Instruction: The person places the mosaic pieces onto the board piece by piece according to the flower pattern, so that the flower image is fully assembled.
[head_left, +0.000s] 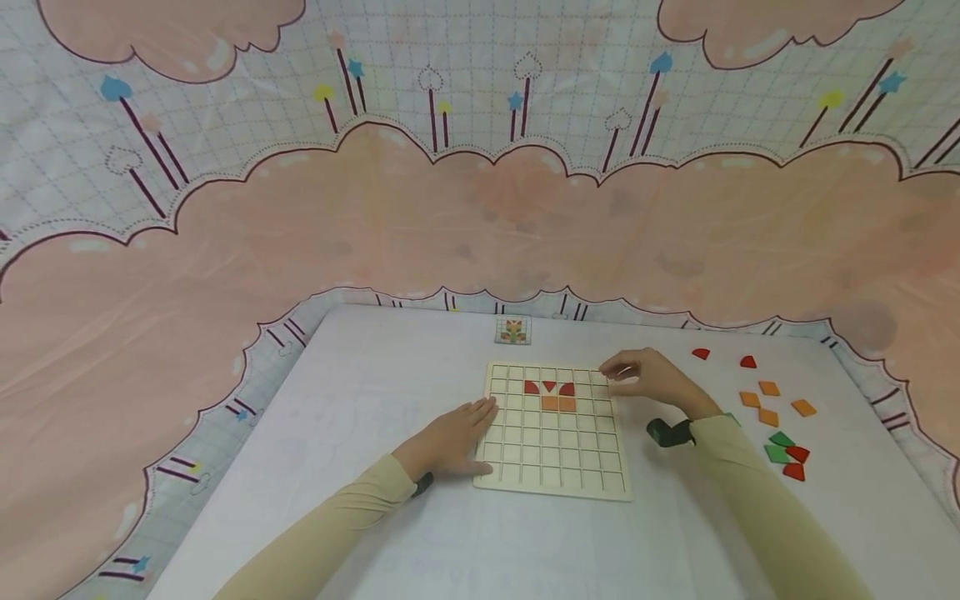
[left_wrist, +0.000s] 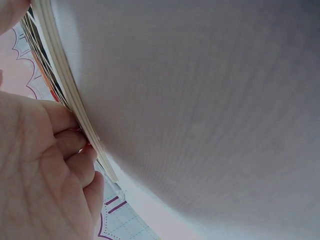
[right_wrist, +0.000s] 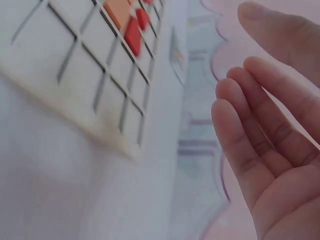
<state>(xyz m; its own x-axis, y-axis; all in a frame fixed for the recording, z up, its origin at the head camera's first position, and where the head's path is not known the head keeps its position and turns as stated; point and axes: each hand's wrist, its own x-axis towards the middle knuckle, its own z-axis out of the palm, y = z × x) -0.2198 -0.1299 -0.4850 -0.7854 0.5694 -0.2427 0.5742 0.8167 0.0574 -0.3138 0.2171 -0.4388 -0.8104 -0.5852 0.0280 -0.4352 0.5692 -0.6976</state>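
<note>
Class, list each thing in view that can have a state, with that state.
grid board, lying flat, partly filled
set pieces, laid on the board
loose pieces, scattered to the board's right
picture card, printed side showing
left hand, touching the board's left edge
right hand, nothing visibly held

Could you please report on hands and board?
Left hand touching grid board, left edge. Right hand empty, near far right corner. Five pieces on board; nothing visibly blocking.

Free passage above the grid board's near rows, left hand blocking its left edge, right hand crowding its far right corner.
</note>
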